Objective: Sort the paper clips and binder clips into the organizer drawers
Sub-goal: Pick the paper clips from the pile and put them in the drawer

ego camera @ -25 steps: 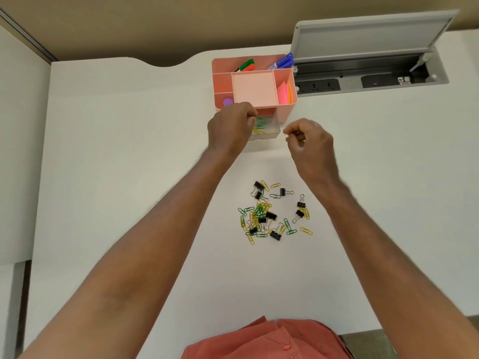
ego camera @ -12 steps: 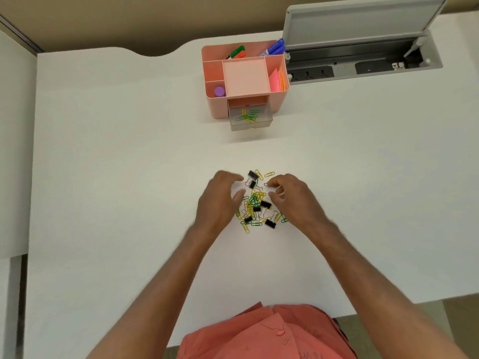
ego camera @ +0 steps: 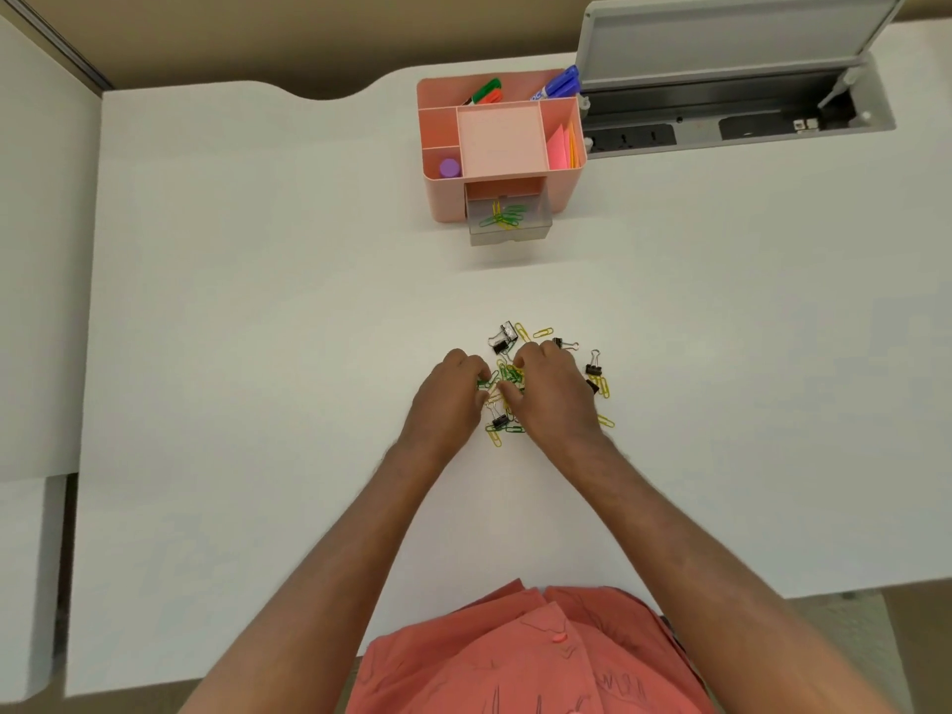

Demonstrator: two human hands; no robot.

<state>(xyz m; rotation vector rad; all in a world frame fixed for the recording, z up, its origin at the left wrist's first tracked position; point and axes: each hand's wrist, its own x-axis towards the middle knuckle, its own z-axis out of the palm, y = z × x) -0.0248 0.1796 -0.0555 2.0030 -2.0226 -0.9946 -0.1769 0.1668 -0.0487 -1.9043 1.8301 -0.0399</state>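
Observation:
A pile of green and yellow paper clips point(ego camera: 504, 430) mixed with black binder clips point(ego camera: 502, 340) lies mid-table. Both hands rest on it. My left hand point(ego camera: 451, 404) pinches a green paper clip at the pile's left edge. My right hand point(ego camera: 554, 399) covers the pile's middle, thumb and forefinger closed around green clips. More binder clips point(ego camera: 594, 366) lie just right of that hand. The pink organizer point(ego camera: 443, 198) stands at the back, its clear lower drawer point(ego camera: 510, 235) pulled out with a few paper clips point(ego camera: 502, 216) inside.
The organizer's top holds markers point(ego camera: 487, 91), sticky notes point(ego camera: 559, 146) and a purple cap point(ego camera: 449, 168). An open grey cable box point(ego camera: 731, 121) with a raised lid sits to its right. The white table point(ego camera: 257, 301) ends in a curved notch at the back.
Both hands came back from the drawer to the pile a second ago. Since half a second ago they have closed in on the clips, fingers now pinching.

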